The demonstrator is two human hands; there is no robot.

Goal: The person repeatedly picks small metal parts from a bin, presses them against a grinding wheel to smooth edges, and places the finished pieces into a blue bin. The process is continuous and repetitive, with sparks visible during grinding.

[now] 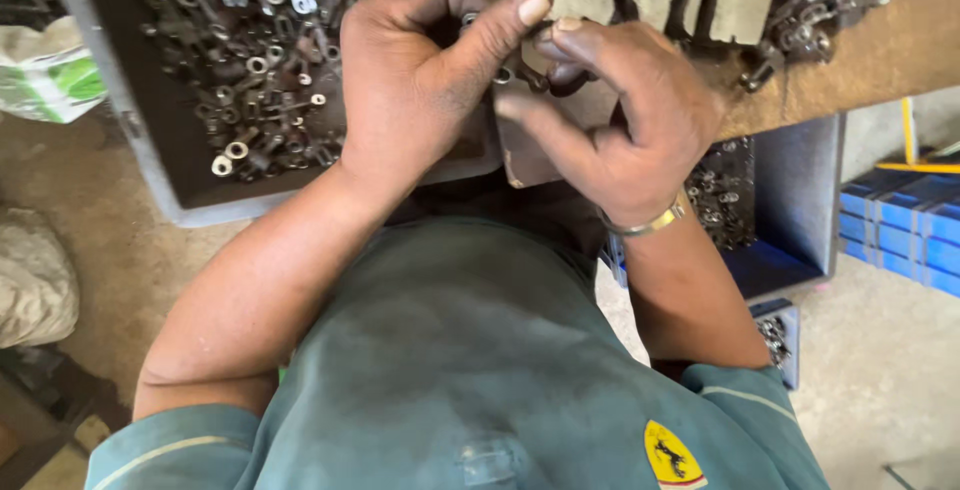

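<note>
Between the two hands, just above frame centre, a small dark hooked metal part [548, 78] is being pinched. The left hand [415, 80] is pressing its thumb across the top of the part from the 9 o'clock side, its other fingers curled in and clenched toward the piece. The right hand [625, 115] is closing on the same part from the 3 o'clock side, its fingers [575, 45] wrapping over the curved end. A metal bangle [650, 222] is sitting on that wrist.

As far as the hands are letting it show, the part's long axis is running roughly from 10 o'clock to 4 o'clock, with the curved end bowing down toward 5 o'clock; most of it is hidden, so which end is leading cannot be told.

Risks, as a judgement: the grip is only fingertip-deep on an oily-looking piece, so it could be slipping free and dropping past the bench edge [880, 70] onto the person's lap or the floor. A slip could also be driving a thumb against a sharp edge. At 10 o'clock, the grey tray of washers and nuts [250, 60] is sitting very near the left knuckles, so a jerk could be scattering small pieces.
</note>
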